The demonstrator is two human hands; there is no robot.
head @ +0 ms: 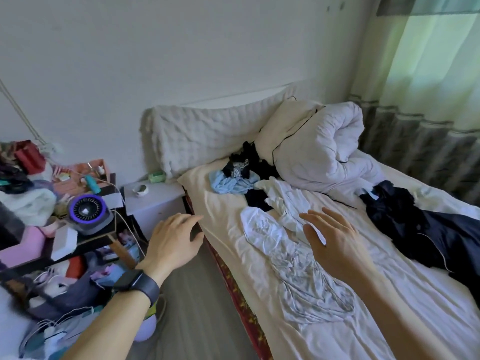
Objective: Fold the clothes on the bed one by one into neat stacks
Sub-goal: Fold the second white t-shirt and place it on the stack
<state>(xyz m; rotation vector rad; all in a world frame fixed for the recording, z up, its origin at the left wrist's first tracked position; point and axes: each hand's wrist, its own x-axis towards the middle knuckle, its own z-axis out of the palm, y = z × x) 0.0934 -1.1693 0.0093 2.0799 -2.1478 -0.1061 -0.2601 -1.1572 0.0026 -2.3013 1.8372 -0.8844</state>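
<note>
Both hands are hovering with nothing in them: our left hand (174, 240) is spreading its fingers loosely at the near edge of the bed (220, 203), and our right hand (330, 242) is hanging flat and open just above the white garment (298, 276). We are reading this spacing as a setup for taking that piece first, one hand to each side. It is lying crumpled on the sheet, its long axis running along the bed, broader end nearer us, narrower end pointing toward the light blue garment (228, 184) by the headboard.
</note>
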